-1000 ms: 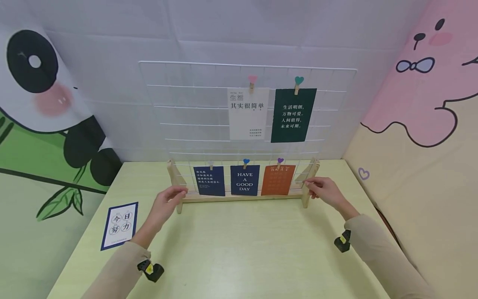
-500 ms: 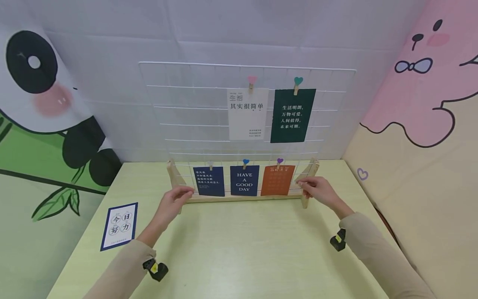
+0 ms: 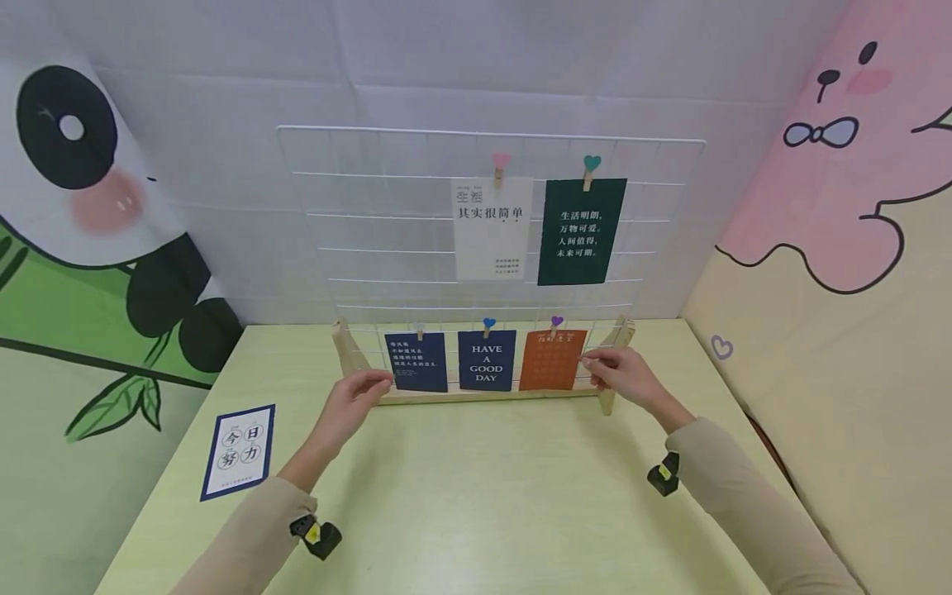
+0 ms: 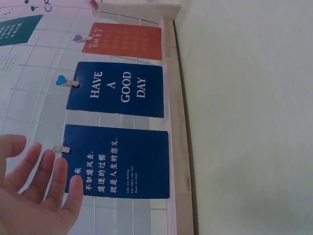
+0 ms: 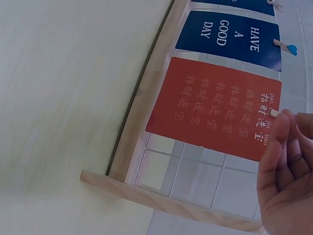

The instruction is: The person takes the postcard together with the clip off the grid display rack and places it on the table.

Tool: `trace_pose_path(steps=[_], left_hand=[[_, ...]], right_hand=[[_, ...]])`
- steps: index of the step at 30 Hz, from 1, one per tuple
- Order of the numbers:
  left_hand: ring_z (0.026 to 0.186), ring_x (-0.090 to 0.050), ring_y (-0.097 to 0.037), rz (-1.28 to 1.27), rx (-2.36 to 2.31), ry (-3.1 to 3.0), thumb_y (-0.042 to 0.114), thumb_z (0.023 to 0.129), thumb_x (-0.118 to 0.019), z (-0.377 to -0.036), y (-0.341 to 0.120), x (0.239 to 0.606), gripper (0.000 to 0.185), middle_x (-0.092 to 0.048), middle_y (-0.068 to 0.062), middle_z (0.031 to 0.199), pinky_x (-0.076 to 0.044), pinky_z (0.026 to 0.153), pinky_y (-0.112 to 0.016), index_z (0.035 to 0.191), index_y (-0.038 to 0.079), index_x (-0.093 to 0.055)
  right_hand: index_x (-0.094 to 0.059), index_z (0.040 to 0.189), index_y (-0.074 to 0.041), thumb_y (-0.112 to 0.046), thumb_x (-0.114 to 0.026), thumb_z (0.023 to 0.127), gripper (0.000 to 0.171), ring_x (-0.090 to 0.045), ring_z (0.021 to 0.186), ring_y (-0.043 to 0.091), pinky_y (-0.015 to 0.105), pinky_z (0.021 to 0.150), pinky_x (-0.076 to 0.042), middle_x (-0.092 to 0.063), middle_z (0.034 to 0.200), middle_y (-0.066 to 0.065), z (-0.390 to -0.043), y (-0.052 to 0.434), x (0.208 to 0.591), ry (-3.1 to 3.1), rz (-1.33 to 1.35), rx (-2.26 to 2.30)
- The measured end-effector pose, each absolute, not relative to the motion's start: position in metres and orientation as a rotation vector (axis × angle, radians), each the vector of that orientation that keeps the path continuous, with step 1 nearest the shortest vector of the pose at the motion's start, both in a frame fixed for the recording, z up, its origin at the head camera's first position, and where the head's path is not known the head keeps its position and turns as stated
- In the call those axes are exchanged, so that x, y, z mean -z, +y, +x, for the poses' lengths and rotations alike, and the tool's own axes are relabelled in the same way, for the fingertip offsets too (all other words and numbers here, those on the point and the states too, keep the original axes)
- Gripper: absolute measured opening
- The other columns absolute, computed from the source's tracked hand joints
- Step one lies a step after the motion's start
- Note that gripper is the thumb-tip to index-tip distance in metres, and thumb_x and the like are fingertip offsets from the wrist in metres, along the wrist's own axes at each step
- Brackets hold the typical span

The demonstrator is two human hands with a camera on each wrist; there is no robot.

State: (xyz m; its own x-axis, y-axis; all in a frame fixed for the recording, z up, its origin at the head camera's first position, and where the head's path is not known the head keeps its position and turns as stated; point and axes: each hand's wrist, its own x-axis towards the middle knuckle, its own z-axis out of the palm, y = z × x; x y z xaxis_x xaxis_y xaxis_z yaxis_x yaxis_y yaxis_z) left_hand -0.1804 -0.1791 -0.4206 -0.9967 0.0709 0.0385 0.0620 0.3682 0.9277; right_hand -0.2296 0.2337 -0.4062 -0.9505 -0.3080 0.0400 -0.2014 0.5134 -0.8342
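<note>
A white wire grid rack (image 3: 387,231) stands in a wooden base (image 3: 491,397). Clipped along its bottom are a navy card (image 3: 418,364) with white lettering, a "HAVE A GOOD DAY" navy card (image 3: 487,360) and an orange card (image 3: 551,361). My left hand (image 3: 348,411) is at the left navy card's lower left edge; its fingers (image 4: 58,176) are loosely bent and hold nothing in the left wrist view. My right hand (image 3: 629,378) has its fingertips by the orange card's right edge. Whether they touch it is unclear, and nothing shows in their grasp.
Higher on the grid hang a white card (image 3: 492,231) under a pink heart clip (image 3: 501,161) and a dark green card (image 3: 582,233) under a teal heart clip (image 3: 591,163). A blue-bordered white card (image 3: 237,452) lies flat on the table (image 3: 476,496) at left. Printed walls flank both sides.
Both hands have moved inward toward each other: the left from the base's left leg to the navy card, the right from the right leg to the orange card. The cards hang as before.
</note>
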Motion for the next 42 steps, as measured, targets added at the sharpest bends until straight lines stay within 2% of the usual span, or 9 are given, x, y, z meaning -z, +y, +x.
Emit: trace_pose_path(steps=[7,11,16,19,25,29,32,37,42], left_hand=[[0.097,-0.05,-0.025,0.152,-1.794,2.571,0.023,0.09,-0.052,-0.183,-0.169,0.417,0.03,-0.056,-0.014,0.107,-0.043,0.082,-0.041,0.109,0.0,-0.056],[0.098,-0.05,-0.024,0.186,-1.788,2.572,0.022,0.091,-0.051,-0.184,-0.163,0.416,0.029,-0.056,-0.014,0.108,-0.042,0.083,-0.039,0.109,0.0,-0.056],[0.098,-0.05,-0.024,0.192,-1.794,2.553,0.02,0.091,-0.051,-0.185,-0.156,0.415,0.028,-0.056,-0.014,0.108,-0.042,0.083,-0.039,0.109,0.0,-0.056],[0.098,-0.05,-0.024,0.202,-1.794,2.547,0.02,0.091,-0.051,-0.185,-0.153,0.415,0.028,-0.056,-0.013,0.108,-0.042,0.083,-0.039,0.109,0.0,-0.056],[0.099,-0.049,-0.028,0.225,-1.767,2.556,0.011,0.092,-0.047,-0.176,-0.144,0.398,0.023,-0.055,-0.017,0.107,-0.041,0.084,-0.042,0.108,-0.004,-0.054],[0.099,-0.05,-0.026,0.281,-1.783,2.551,0.014,0.091,-0.049,-0.181,-0.144,0.404,0.025,-0.055,-0.017,0.108,-0.042,0.084,-0.04,0.108,-0.004,-0.055],[0.098,-0.051,-0.023,0.328,-1.781,2.549,0.02,0.091,-0.051,-0.19,-0.147,0.414,0.028,-0.056,-0.015,0.108,-0.044,0.083,-0.038,0.109,-0.001,-0.055],[0.094,-0.053,-0.021,0.394,-1.749,2.604,0.021,0.09,-0.052,-0.193,-0.143,0.405,0.026,-0.057,-0.01,0.105,-0.045,0.08,-0.036,0.107,0.002,-0.057],[0.094,-0.054,-0.02,0.41,-1.734,2.624,0.021,0.09,-0.052,-0.196,-0.139,0.397,0.024,-0.058,-0.008,0.105,-0.045,0.081,-0.037,0.107,0.004,-0.058]], right_hand=[[-0.057,0.107,0.007,-0.018,-0.053,0.09,0.031,-0.053,0.069,0.033,0.026,0.058,-0.049,-0.056,0.077,0.016,-0.229,0.223,0.403,2.609,-0.465,1.451],[-0.058,0.107,0.005,-0.019,-0.053,0.089,0.03,-0.053,0.066,0.027,0.027,0.057,-0.049,-0.056,0.078,0.017,-0.229,0.218,0.402,2.619,-0.482,1.439],[-0.058,0.106,0.004,-0.018,-0.053,0.089,0.029,-0.054,0.063,0.022,0.03,0.058,-0.05,-0.057,0.075,0.012,-0.23,0.212,0.399,2.628,-0.507,1.447],[-0.058,0.106,0.005,-0.017,-0.053,0.089,0.029,-0.055,0.064,0.026,0.035,0.06,-0.051,-0.057,0.075,0.011,-0.23,0.21,0.399,2.62,-0.523,1.459],[-0.058,0.106,0.006,-0.015,-0.052,0.09,0.027,-0.053,0.07,0.039,0.037,0.064,-0.05,-0.056,0.075,0.01,-0.227,0.2,0.384,2.614,-0.55,1.44],[-0.057,0.105,0.007,-0.013,-0.051,0.09,0.026,-0.053,0.07,0.039,0.043,0.067,-0.049,-0.055,0.077,0.017,-0.23,0.194,0.377,2.613,-0.576,1.425],[-0.058,0.107,0.006,-0.017,-0.052,0.09,0.029,-0.054,0.069,0.036,0.039,0.066,-0.05,-0.056,0.079,0.019,-0.238,0.194,0.381,2.617,-0.573,1.412],[-0.058,0.108,0.004,-0.019,-0.053,0.09,0.03,-0.054,0.067,0.032,0.042,0.064,-0.049,-0.057,0.073,0.01,-0.239,0.188,0.372,2.637,-0.579,1.386],[-0.06,0.106,0.001,-0.021,-0.053,0.089,0.028,-0.053,0.065,0.031,0.045,0.062,-0.047,-0.056,0.069,0.008,-0.239,0.181,0.365,2.652,-0.595,1.345]])
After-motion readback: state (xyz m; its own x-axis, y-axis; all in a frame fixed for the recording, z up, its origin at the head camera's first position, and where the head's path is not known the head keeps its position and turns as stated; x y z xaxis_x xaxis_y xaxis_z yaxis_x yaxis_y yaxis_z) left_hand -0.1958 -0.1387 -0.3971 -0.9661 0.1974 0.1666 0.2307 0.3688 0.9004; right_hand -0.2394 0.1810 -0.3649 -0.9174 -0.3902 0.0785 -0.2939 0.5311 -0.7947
